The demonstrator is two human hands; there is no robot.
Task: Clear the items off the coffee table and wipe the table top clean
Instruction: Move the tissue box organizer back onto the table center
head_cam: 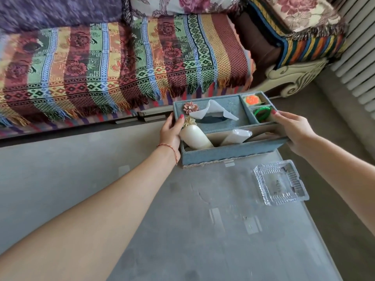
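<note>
Blue fabric tissue-box organizer (233, 153), sitting at the far edge of the glass coffee table (203, 220) beside a clear glass ashtray (281, 182), is being gripped at its ends as my left hand (170, 132) and right hand (292, 130) are clasping it.

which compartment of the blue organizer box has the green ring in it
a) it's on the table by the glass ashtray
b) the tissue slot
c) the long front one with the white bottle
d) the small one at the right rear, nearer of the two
d: the green ring lies in the organizer box's small right-hand compartment, just in front of the one holding the orange item.
</note>
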